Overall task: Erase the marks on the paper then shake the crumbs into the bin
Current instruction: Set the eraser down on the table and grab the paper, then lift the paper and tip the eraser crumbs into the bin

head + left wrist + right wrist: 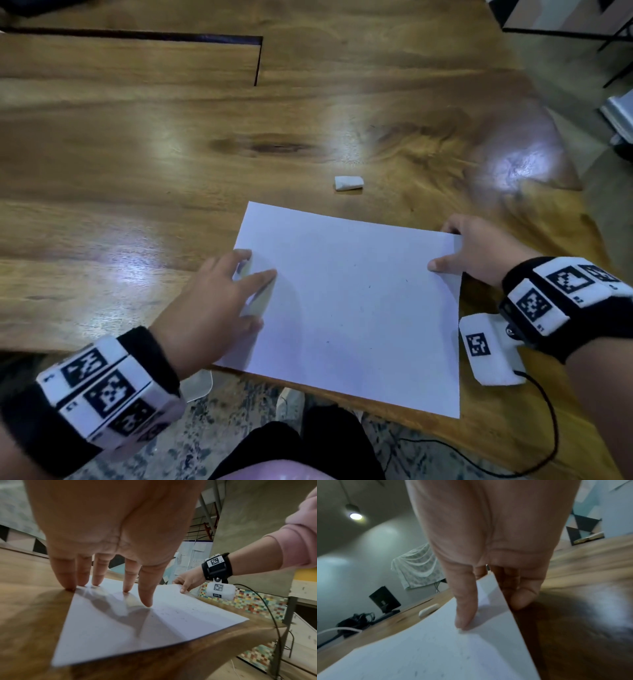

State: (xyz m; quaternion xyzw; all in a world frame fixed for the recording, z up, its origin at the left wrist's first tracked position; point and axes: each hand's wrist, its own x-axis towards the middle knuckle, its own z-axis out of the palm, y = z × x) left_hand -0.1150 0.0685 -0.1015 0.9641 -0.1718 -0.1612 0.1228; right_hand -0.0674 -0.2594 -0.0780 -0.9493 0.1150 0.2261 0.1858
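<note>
Paper point(349, 301) lies at 6 o'clock on your surface point(137, 154), long axis pointing toward 11, near edge overhanging, likely ready for lifting. Your left hand point(219, 301) presses it with spread fingers at 9; your right hand point(469, 250) pinches its edge at 3. Eraser point(348, 183) sits at 12.

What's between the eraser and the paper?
Nothing but bare wooden table. In the head view the eraser lies just beyond the paper's far edge, apart from it.
</note>
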